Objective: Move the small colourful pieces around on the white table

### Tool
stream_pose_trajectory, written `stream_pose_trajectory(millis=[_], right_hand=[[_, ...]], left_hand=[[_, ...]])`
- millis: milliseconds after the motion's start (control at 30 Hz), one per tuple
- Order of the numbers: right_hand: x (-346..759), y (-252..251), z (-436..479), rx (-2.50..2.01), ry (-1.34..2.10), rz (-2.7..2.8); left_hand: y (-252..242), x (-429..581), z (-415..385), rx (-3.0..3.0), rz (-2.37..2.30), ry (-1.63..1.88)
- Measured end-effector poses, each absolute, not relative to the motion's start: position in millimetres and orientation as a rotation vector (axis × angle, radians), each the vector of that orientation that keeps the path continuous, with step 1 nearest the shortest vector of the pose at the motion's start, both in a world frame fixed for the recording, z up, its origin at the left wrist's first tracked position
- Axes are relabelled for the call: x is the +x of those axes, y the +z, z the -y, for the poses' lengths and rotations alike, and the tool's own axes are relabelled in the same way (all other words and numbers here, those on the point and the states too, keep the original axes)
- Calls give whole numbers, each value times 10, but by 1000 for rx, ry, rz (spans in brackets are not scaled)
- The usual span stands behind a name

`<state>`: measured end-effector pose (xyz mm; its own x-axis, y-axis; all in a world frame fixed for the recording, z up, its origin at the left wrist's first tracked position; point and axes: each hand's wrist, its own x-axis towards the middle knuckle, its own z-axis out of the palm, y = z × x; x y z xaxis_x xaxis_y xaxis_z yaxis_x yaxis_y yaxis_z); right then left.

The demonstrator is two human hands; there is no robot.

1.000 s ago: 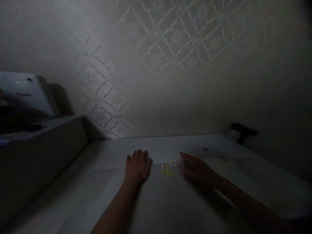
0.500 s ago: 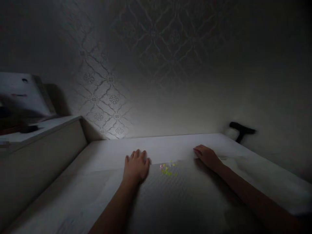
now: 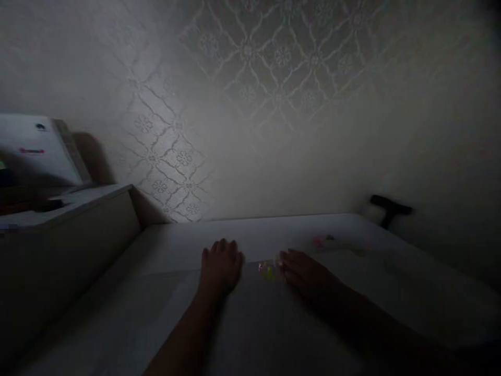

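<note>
A pale sheet or cloth (image 3: 250, 318) covers the near part of the white surface (image 3: 250, 237). My left hand (image 3: 221, 265) lies on its far edge, fingers spread and pointing away, holding nothing. Small yellow and pink pieces (image 3: 267, 270) sit between my hands, close to the sheet's far edge. Just right of them is my right hand (image 3: 303, 269), its fingertips close to the pieces. Its fingers are pressed together; darkness and blur hide what they hold, if anything. Beyond my right hand, a blurred pink and dark item (image 3: 323, 240) lies on the white surface.
At the left, a raised white ledge (image 3: 97, 196) carries a white box (image 3: 39, 149) and dark items. A black T-shaped object (image 3: 389, 208) is at the right, near the patterned wall (image 3: 250, 120). The view is dim.
My right hand has moved left to the small pieces. The pink and dark item has come into sight behind it. My left hand has hardly moved, and the lower part of the view is darker.
</note>
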<state>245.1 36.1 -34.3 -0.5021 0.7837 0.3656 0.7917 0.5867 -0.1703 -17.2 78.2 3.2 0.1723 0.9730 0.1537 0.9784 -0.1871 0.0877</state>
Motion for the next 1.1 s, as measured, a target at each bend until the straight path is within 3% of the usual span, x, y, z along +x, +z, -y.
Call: stream_pose_trajectory(millis=[233,1100], right_hand=[[2324,-283,-361,-1474,54,2437],[2166,-213,-444,-1378,2,2491]], left_hand=[[29,-168,-787,-2390,1987,-290],[21,-167,-783,-2370,1972,-280]])
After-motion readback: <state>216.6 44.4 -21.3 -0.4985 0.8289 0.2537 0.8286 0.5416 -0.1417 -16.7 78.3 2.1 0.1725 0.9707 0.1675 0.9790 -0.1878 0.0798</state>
